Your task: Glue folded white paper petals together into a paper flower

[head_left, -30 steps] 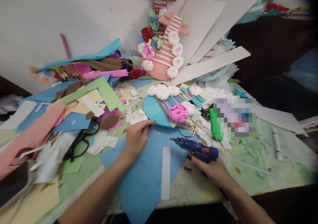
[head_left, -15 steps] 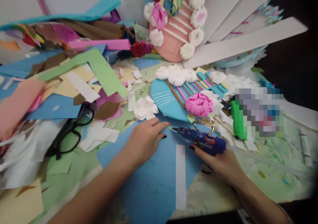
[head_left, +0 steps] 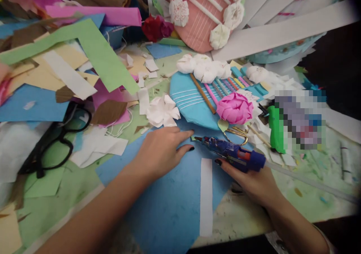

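My right hand point(head_left: 254, 182) grips a blue hot glue gun point(head_left: 234, 154), its nozzle pointing left toward a small green scrap at my left fingertips. My left hand point(head_left: 162, 150) lies flat on a large blue paper sheet point(head_left: 169, 205), index finger and thumb spread near the nozzle tip. Just beyond sits a blue paper guitar shape point(head_left: 191, 102) with white strings, coloured sticks, white paper flowers and a pink paper flower point(head_left: 234, 109). A loose white paper flower point(head_left: 163, 112) rests left of it. A white paper strip point(head_left: 206, 195) lies on the blue sheet.
Gold-handled scissors point(head_left: 237, 133) lie behind the glue gun. Black glasses point(head_left: 53, 141) rest at left among paper scraps. A green-capped container point(head_left: 278, 128) stands at right. A pink paper guitar with flowers point(head_left: 205, 17) and white card strips point(head_left: 282, 32) lean at the back.
The view has moved closer and lower. My right hand has brought the glue gun left and forward until its nozzle is at my left fingertips; my left hand has flattened onto the blue sheet.
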`<state>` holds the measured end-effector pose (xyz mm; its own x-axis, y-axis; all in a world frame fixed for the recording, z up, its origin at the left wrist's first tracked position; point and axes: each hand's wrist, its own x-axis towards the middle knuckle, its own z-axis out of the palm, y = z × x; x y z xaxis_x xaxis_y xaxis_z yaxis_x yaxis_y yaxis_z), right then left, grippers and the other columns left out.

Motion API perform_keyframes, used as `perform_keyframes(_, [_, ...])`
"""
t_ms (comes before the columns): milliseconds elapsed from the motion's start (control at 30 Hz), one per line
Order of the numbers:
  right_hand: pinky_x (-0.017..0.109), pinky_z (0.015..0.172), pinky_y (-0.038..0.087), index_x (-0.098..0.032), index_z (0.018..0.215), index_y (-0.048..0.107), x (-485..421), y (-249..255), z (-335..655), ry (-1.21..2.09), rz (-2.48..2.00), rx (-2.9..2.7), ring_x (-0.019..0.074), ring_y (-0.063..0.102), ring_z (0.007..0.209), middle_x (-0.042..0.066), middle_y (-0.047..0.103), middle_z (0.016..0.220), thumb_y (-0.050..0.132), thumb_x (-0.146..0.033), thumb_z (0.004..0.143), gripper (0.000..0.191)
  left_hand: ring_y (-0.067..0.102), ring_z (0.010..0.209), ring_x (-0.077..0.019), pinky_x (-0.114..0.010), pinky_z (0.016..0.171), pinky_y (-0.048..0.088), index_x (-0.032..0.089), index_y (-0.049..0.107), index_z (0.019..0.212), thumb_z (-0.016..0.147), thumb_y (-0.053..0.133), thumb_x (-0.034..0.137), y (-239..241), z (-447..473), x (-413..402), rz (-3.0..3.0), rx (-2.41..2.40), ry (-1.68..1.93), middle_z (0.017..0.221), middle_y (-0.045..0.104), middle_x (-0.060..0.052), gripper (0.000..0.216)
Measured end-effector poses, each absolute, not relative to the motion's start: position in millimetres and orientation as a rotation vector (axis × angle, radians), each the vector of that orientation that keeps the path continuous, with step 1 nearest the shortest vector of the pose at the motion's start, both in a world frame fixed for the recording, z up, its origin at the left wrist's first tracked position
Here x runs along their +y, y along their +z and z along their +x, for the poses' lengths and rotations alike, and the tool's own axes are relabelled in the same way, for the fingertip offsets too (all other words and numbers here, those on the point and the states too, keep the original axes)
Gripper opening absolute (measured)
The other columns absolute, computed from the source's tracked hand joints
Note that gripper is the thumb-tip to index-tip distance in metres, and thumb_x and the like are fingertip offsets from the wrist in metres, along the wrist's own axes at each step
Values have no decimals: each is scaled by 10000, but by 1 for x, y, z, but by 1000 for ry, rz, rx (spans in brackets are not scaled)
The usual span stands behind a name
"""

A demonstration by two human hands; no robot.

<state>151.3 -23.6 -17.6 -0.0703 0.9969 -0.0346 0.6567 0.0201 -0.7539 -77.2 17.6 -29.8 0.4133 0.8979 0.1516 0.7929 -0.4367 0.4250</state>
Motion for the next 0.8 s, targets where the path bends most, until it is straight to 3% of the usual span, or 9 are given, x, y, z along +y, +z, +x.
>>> perform_keyframes(267, [341,618,588,-212,812,710,-34,-27,150,816,-1773,-1380,235,675,720,82,721,833,742,-442,604,312,565,567,-145,-247,538,381,261,719,1057,743,729,292,-30,-78,19,2250,1432,647,654,644,13,316])
perform_keyframes(433, [270,491,563,-222,766,742,-33,-23,160,1046,-1693,-1428,186,648,560,30,722,680,766,-388,644,207,555,531,-103,-232,550,441,216,744,919,735,701,178,-22,-78,18,2104,1315,907,667,672,15,193])
perform_keyframes(533, [279,514,583,-216,801,757,-39,-22,165,1130,-1644,-1383,201,671,595,41,738,718,766,-414,658,244,546,488,-96,-230,522,458,206,746,841,719,670,150,-17,-76,16,1945,1321,994,633,684,11,153])
perform_keyframes(667, [293,499,572,-221,795,743,-54,-22,165,1119,-1711,-1327,197,655,569,38,711,666,763,-425,681,235,575,428,-112,-213,378,428,158,714,916,746,602,225,-9,-74,14,1413,1220,887,700,723,-44,215])
perform_keyframes(800, [306,557,572,-219,782,728,-59,-21,163,1112,-1678,-1401,205,663,631,42,709,703,753,-416,697,216,506,353,-84,-179,309,346,139,671,741,789,579,369,-4,-70,14,1166,1089,671,590,675,-47,253])
